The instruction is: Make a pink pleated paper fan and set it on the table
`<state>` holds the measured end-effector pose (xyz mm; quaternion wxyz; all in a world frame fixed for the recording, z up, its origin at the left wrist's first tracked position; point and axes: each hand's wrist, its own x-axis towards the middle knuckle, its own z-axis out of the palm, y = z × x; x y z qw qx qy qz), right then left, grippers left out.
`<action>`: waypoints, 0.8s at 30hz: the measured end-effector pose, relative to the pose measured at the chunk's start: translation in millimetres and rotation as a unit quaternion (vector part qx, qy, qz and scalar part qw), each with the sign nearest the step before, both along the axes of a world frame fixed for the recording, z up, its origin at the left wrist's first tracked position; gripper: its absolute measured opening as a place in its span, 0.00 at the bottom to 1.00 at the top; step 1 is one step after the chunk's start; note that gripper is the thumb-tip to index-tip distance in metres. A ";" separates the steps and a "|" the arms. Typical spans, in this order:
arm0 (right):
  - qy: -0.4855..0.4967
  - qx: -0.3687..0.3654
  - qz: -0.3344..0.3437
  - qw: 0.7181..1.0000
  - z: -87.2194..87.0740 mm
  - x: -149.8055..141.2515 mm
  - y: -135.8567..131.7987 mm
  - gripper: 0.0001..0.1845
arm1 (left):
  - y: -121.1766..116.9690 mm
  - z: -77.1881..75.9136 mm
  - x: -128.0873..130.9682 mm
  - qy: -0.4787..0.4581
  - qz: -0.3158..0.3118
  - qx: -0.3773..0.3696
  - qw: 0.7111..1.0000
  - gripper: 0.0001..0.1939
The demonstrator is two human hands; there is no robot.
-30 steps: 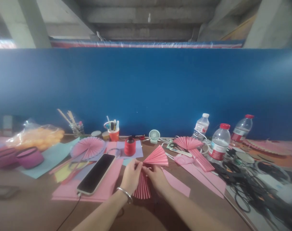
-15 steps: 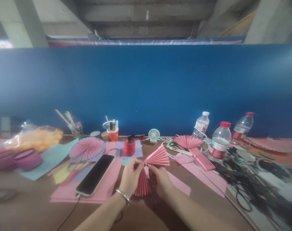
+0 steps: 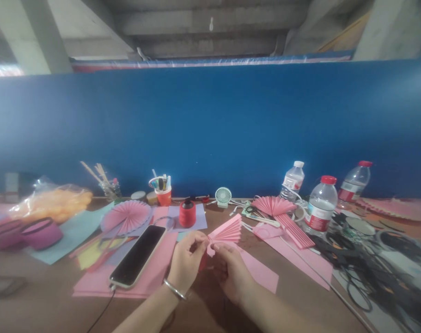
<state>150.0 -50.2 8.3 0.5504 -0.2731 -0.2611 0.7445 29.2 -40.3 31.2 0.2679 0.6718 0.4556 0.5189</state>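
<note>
A pleated pink paper, pinched in at its middle, spreads like a fan above and between my hands. My left hand, with a silver bangle at the wrist, is closed, its thumb and fingertips pinching the paper at the narrow middle. Just right of that spot, my right hand is closed too, thumb against forefinger; whatever is between those fingertips is too small to make out. Between the hands a lower pleated part shows only as a sliver, the rest hidden. A spool of red thread stands upright behind my left hand.
A phone lies on pink sheets to the left, beside a finished pink paper rosette. Another pleated fan, a bottle and tangled black cables are on the right. A small fan stands at the back.
The lower pleated half, spread below my hands before, has turned mostly out of sight behind them. The upper half looks narrower and tilted. The view has shifted slightly.
</note>
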 end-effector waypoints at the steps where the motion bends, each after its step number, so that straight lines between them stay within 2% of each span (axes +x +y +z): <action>1: 0.012 -0.004 -0.001 1.000 1.1 -1.1 -2.4 0.18 | -1.5 1.1 -0.9 0.020 0.003 0.020 1.000 0.09; 4: 0.011 0.019 -0.027 0.999 5.5 -1.8 -6.9 0.17 | -3.0 2.1 -4.3 0.076 0.007 0.084 0.994 0.08; 8: -0.064 0.070 -0.065 0.993 10.8 2.0 -6.0 0.12 | -0.7 0.6 -7.6 0.098 -0.008 0.129 0.987 0.06; 16: -0.170 0.121 -0.090 0.974 6.5 4.6 -1.4 0.11 | -1.1 5.2 -7.7 0.059 0.006 0.088 0.994 0.07; 24: -0.185 0.115 -0.113 0.969 10.9 2.2 -4.6 0.10 | -0.9 2.8 -6.1 0.027 0.013 0.029 0.999 0.08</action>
